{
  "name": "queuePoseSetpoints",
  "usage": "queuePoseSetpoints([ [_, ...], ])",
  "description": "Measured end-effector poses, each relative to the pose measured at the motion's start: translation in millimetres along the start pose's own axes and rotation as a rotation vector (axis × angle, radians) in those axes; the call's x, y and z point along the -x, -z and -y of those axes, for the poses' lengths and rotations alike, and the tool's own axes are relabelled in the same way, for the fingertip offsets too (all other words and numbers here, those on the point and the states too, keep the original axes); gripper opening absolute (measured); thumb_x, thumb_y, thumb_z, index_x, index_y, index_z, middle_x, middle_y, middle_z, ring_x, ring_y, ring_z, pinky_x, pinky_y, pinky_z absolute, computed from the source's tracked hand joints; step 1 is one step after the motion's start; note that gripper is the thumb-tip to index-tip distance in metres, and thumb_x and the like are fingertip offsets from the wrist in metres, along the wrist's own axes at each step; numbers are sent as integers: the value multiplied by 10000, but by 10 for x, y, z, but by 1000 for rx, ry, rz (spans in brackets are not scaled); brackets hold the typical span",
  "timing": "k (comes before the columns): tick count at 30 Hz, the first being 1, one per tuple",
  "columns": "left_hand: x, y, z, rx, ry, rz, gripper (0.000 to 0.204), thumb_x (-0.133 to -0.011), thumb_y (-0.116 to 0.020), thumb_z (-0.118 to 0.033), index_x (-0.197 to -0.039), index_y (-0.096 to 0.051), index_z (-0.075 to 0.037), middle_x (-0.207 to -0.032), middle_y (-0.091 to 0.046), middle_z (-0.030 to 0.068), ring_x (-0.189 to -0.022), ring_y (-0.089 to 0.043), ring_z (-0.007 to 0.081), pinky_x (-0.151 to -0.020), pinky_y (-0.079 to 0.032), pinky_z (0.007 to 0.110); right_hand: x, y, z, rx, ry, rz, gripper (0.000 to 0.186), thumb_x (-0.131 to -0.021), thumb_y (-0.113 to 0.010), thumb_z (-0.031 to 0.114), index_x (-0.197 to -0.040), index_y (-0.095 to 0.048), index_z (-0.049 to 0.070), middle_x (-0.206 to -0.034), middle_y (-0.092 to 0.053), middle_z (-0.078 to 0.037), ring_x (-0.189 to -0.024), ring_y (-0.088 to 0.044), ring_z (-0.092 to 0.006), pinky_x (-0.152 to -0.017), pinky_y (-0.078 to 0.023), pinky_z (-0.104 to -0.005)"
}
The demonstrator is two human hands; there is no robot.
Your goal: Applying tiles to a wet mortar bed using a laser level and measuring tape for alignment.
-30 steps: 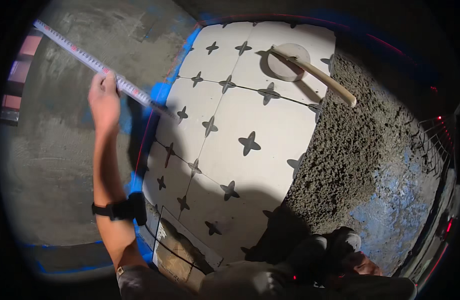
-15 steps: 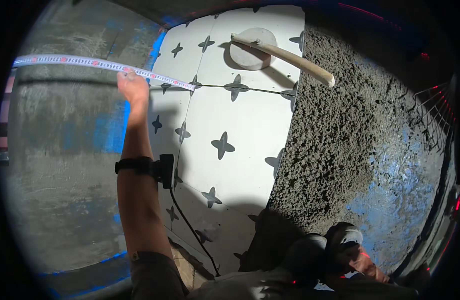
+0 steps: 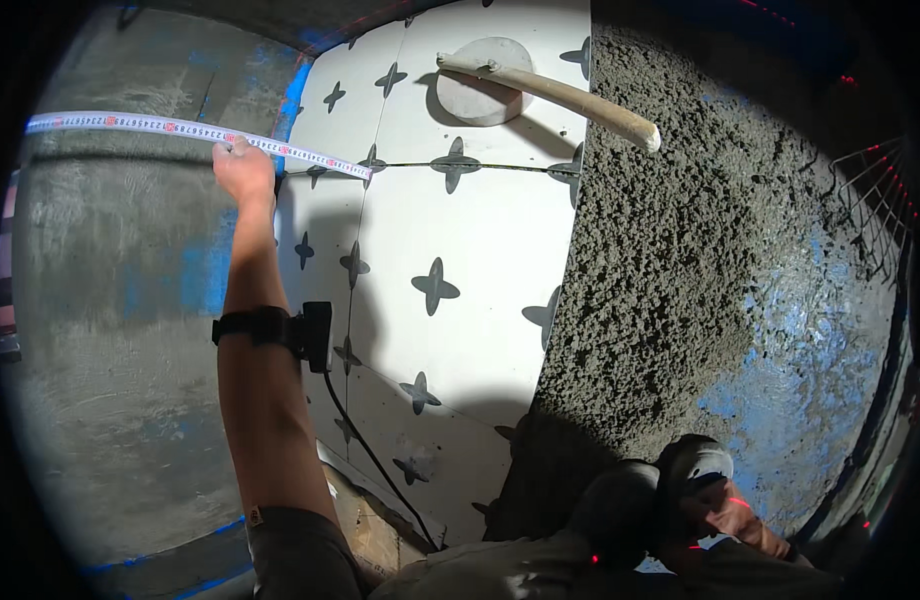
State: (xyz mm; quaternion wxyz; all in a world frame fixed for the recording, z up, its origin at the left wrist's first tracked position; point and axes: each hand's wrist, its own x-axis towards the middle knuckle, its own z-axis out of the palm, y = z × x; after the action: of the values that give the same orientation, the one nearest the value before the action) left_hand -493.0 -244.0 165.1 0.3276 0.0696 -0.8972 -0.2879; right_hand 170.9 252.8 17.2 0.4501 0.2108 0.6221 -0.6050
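Note:
My left hand (image 3: pixel 245 172) reaches forward over the edge where wall and tiles meet, its fingers closed on the blade of a white tape measure (image 3: pixel 155 124). The blade runs leftward across the wall. Its free end lies by a dark star pattern on the seam between the white tiles (image 3: pixel 400 225). A strap with a small black device (image 3: pixel 315 335) and cable circles my left forearm. At the lower right, my right hand (image 3: pixel 732 510) is low beside my shoes; shadow hides its fingers.
On the far tile rests a mallet with a pale round head (image 3: pixel 480 95) and wooden handle (image 3: pixel 585 108). Rough grey mortar (image 3: pixel 660 250) borders the tiles on the right. A wire rack (image 3: pixel 875 205) stands at the right rim. The grey wall (image 3: pixel 110 300) rises at left.
The whole view has shifted slightly, so the tiles and mallet appear farther left and higher. My left hand keeps hold of the tape, whose end stays near the same seam.

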Motion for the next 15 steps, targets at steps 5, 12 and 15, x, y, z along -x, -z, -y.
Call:
queuePoseSetpoints([
  [5, 23, 8, -36, -70, -31, -41, 207, -1043, -586, -147, -1016, -603, 58, -935, -714, 210, -810, -701, 299, -745, -540, 441, -50, 5, -109, -21, 96, 4, 349, -989, -733, 249, -737, -730, 7, -578, -658, -56, -508, -648, -126, -467, -494, -303],
  [12, 120, 42, -165, 69, 41, -11, 172, -1030, -607, -124, -989, -598, 43, -875, -701, 168, -694, -681, 226, -627, -569, 398, -47, 38, -76, 27, 9, 5, 244, -950, -751, 190, -810, -784, -7, -670, -732, -90, -588, -669, -125, -525, -518, -329],
  [15, 157, 47, -199, 89, 27, -17, 168, -1032, -608, -115, -984, -592, 44, -851, -694, 161, -683, -682, 215, -612, -582, 388, -48, 43, -61, 44, -14, 1, 255, -947, -752, 198, -792, -786, -1, -656, -731, -90, -572, -678, -134, -514, -520, -330],
])
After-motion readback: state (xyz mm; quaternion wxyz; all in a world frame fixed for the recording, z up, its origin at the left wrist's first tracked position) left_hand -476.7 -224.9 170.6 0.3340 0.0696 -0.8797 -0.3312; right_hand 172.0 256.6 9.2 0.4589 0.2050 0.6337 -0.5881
